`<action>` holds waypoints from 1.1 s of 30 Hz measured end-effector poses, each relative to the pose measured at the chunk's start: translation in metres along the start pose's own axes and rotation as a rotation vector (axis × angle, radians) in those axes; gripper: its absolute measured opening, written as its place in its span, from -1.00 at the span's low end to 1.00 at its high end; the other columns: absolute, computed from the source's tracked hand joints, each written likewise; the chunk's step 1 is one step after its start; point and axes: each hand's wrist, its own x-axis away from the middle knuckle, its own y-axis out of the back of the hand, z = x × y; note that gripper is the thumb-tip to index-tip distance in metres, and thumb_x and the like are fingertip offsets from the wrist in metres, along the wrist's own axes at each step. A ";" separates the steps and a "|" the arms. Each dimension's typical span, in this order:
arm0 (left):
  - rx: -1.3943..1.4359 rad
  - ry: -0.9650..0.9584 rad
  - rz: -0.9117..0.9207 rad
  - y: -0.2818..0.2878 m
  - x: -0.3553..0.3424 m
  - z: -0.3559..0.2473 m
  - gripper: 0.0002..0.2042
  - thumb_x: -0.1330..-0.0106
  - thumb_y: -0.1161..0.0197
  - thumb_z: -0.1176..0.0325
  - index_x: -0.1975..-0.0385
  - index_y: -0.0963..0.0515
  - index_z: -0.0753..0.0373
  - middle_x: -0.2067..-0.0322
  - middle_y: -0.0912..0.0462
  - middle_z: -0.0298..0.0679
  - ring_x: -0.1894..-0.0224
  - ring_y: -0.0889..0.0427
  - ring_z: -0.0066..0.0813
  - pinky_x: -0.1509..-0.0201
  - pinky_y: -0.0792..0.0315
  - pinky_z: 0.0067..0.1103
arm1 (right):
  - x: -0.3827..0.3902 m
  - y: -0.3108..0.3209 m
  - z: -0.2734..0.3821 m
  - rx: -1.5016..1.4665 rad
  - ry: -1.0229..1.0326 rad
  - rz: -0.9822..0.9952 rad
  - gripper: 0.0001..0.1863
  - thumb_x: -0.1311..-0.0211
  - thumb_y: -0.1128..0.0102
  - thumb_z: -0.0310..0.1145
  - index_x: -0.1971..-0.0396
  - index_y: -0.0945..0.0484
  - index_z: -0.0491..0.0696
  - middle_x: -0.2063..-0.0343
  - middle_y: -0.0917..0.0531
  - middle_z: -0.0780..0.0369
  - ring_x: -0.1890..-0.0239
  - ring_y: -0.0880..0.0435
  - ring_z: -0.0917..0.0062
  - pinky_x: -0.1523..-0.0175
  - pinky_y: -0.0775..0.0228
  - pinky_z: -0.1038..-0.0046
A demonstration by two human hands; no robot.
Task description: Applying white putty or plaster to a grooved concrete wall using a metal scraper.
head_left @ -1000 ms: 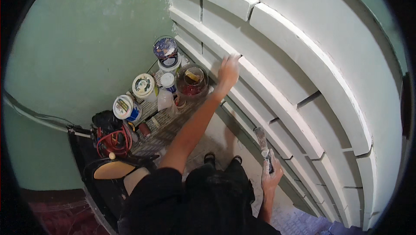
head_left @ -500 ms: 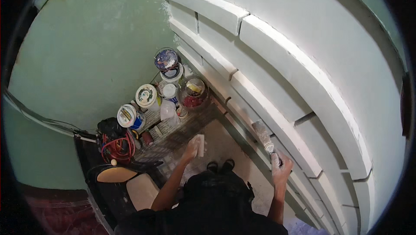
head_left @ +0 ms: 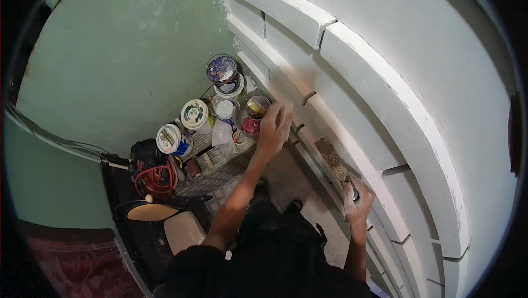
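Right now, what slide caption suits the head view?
Right hand holds a scraper beside white wall ledges; left hand blurred nearby.

Dressed in black, bare-armed below short sleeves [head_left: 199,255].
Wearing black top [head_left: 242,275], dark trousers [head_left: 259,205], dark footwear [head_left: 297,204]; too shadowed to read fabric.

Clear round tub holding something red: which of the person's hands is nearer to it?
Left. The left hand, blurred, overlaps the right edge of the tub in the picture; the right hand is farther off, lower and to the right, gripping a scraper.
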 end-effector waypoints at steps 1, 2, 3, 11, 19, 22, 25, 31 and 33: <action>-0.087 -0.051 -0.041 -0.004 -0.023 -0.015 -0.72 -0.48 -0.08 0.24 0.07 -0.46 0.38 0.31 -0.51 -0.02 0.24 -0.52 -0.18 0.09 -0.41 -0.33 | 0.003 -0.002 -0.003 -0.017 0.001 -0.038 -0.70 -0.21 -0.24 -0.35 0.13 -0.66 -0.22 0.34 -0.70 -0.05 0.27 -0.73 0.16 0.08 -0.51 0.31; -0.170 -0.104 -0.074 -0.009 -0.049 -0.036 -0.72 -0.48 -0.05 0.28 0.08 -0.46 0.41 0.27 -0.50 0.06 0.20 -0.50 -0.07 0.04 -0.39 -0.29 | 0.006 -0.003 -0.005 -0.031 -0.003 -0.082 -0.71 -0.20 -0.25 -0.37 0.13 -0.66 -0.21 0.36 -0.70 -0.04 0.29 -0.73 0.17 0.10 -0.51 0.31; -0.142 -0.229 -0.131 -0.009 -0.076 -0.053 -0.73 -0.48 -0.04 0.30 0.08 -0.46 0.41 0.23 -0.49 0.06 0.16 -0.48 -0.02 0.01 -0.38 -0.28 | 0.008 -0.005 -0.002 -0.026 -0.010 -0.086 -0.71 -0.20 -0.25 -0.37 0.13 -0.66 -0.21 0.36 -0.70 -0.04 0.29 -0.73 0.17 0.10 -0.51 0.31; -0.294 -0.873 -0.358 -0.032 -0.203 -0.095 -0.77 -0.34 -0.13 0.48 0.05 -0.57 0.32 0.15 -0.50 0.02 0.15 -0.56 0.01 0.02 -0.48 -0.28 | 0.007 -0.045 0.025 0.116 -0.081 -0.241 -0.73 -0.22 -0.24 -0.42 0.13 -0.64 -0.22 0.42 -0.68 0.01 0.42 -0.66 0.30 0.23 -0.47 0.36; -0.520 -1.192 -0.098 0.018 -0.253 -0.098 -0.73 -0.20 -0.18 0.49 0.10 -0.65 0.18 0.13 -0.59 -0.06 0.06 -0.58 -0.07 -0.02 -0.53 -0.31 | 0.000 -0.093 0.050 0.095 -0.220 -0.323 -0.70 -0.25 -0.22 -0.42 0.11 -0.63 -0.29 0.32 -0.72 -0.02 0.30 -0.69 0.36 0.09 -0.49 0.34; -0.837 -1.207 -0.225 0.062 -0.316 -0.078 -0.69 -0.23 -0.11 0.51 0.05 -0.63 0.15 0.07 -0.60 -0.05 -0.13 -0.51 -0.09 -0.16 -0.50 -0.31 | -0.011 -0.104 0.073 0.117 -0.252 -0.300 -0.70 -0.24 -0.23 -0.39 0.11 -0.64 -0.28 0.32 -0.73 0.00 0.26 -0.70 0.33 0.04 -0.48 0.31; -0.688 -0.976 0.053 0.066 -0.308 -0.087 -0.69 -0.22 -0.14 0.52 0.04 -0.63 0.15 0.02 -0.59 -0.02 -0.15 -0.50 -0.05 -0.20 -0.47 -0.26 | -0.014 -0.114 0.066 0.103 -0.210 -0.315 -0.71 -0.23 -0.25 -0.38 0.11 -0.65 -0.23 0.29 -0.71 -0.06 0.26 -0.72 0.10 0.09 -0.51 0.26; -0.203 -0.883 -0.213 0.074 -0.341 -0.114 -0.81 -0.33 -0.20 0.36 0.14 -0.61 0.26 0.13 -0.52 -0.05 0.03 -0.51 -0.06 -0.11 -0.37 -0.28 | -0.023 -0.126 0.080 0.218 -0.178 -0.322 -0.71 -0.22 -0.22 -0.38 0.14 -0.65 -0.24 0.33 -0.71 -0.03 0.30 -0.70 0.17 0.12 -0.47 0.26; -0.145 -0.634 -0.436 0.089 -0.385 -0.117 -0.78 -0.40 -0.17 0.30 0.15 -0.59 0.32 0.14 -0.53 0.01 0.06 -0.51 0.00 -0.09 -0.37 -0.26 | -0.027 -0.124 0.084 0.198 -0.200 -0.328 -0.73 -0.19 -0.23 -0.42 0.16 -0.65 -0.27 0.33 -0.72 -0.03 0.29 -0.72 0.25 0.08 -0.50 0.33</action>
